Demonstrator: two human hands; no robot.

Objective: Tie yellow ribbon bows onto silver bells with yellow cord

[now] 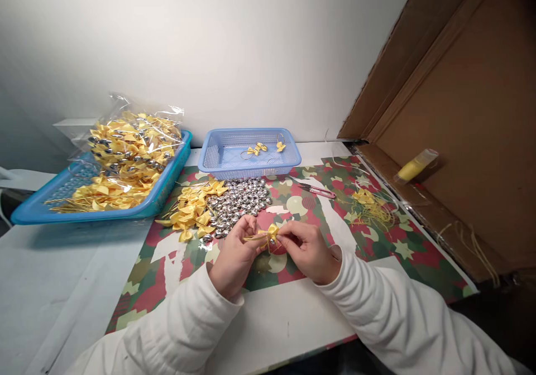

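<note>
**Small, shiny yellow ribbon bow (273, 230) held at the lower centre of the frame**

Nearest, the bow is held between the two hands, above a red, green and cream patterned sheet (138, 285) laid on the white desk (84, 285). The thin gold cord (251, 238) trailing from the bow is held loosely by the left hand (239, 252), its grip nearly closed. The bow's right side is pinched by the right hand (307, 249), its grip closed at the fingertips. A glossy silver bead (272, 241) is seen just below the knot. The step in hand is judged to be the fastening of bead to bow; a steady pinch and a tightened cord seem to be called for.

Beyond, left of centre, loose yellow bows (192, 210) are heaped beside a spread of silver beads (240, 199). Pink-handled metal snips (317, 191) are laid right of centre, and tangled yellow threads (379, 214) are gathered farther right.

Farthest, a few bows with cord loops (259, 147) are held in a pale blue plastic basket (221, 171) at upper centre. At upper left, a clear plastic bag (138, 129) of finished-looking bows is carried by a blue plastic tray (79, 216).
</note>
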